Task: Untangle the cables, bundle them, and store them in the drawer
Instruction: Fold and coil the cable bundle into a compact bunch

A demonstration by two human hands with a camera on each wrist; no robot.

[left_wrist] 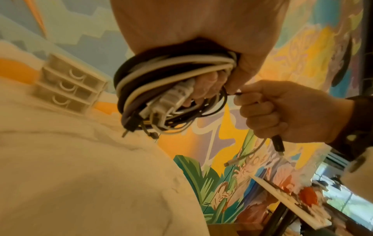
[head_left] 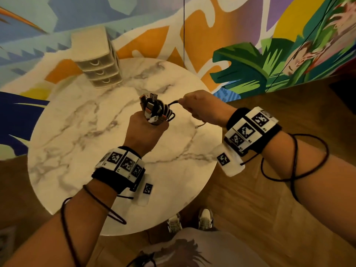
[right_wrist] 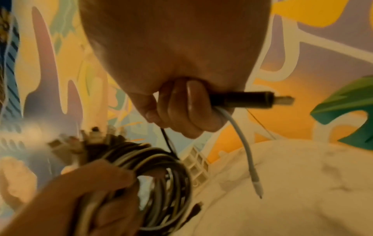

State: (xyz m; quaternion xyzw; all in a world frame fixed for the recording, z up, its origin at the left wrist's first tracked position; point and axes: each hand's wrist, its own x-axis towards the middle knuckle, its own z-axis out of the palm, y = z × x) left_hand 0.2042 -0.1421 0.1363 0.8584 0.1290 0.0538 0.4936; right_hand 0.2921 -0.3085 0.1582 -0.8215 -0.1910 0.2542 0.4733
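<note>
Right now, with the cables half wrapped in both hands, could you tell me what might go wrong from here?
1. The right hand pulls a thin black cable taut from the cable bundle; a hard tug could loosen the coils in the left hand.
2. The white cable end dangles free and may snag.
3. The drawer unit looks shut while both hands are full.

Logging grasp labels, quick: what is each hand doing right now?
Left hand: grips the coiled bundle of black and white cables.
Right hand: grips a black cable end with a black plug and a white cable end.
</note>
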